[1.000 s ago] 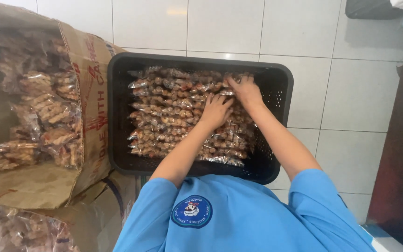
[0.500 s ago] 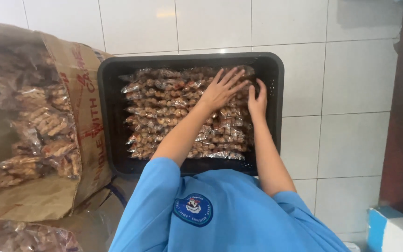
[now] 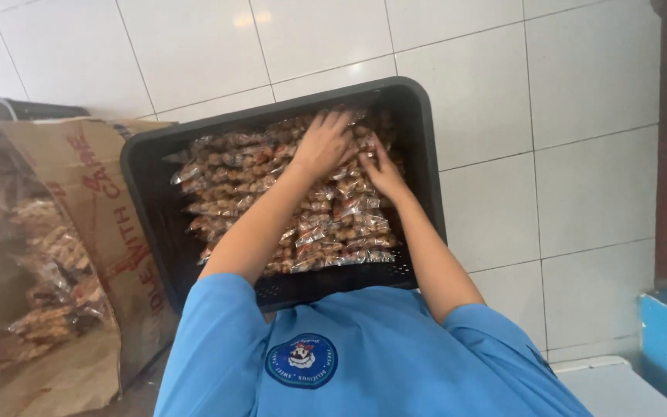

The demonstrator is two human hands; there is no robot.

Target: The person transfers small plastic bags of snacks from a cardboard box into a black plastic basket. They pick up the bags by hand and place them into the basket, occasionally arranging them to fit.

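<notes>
Left hand (image 3: pixel 324 143) and right hand (image 3: pixel 382 171) lay spread, palms down, on clear snack packets (image 3: pixel 326 220) filling black crate (image 3: pixel 148 166); nothing pinched.

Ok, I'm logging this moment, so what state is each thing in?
Black crate: open-topped, filled with rows of clear snack packets.
Left hand: palm down on the packets, fingers spread.
Right hand: resting on the packets beside the left.
Cardboard box: open, more packets inside.
</notes>
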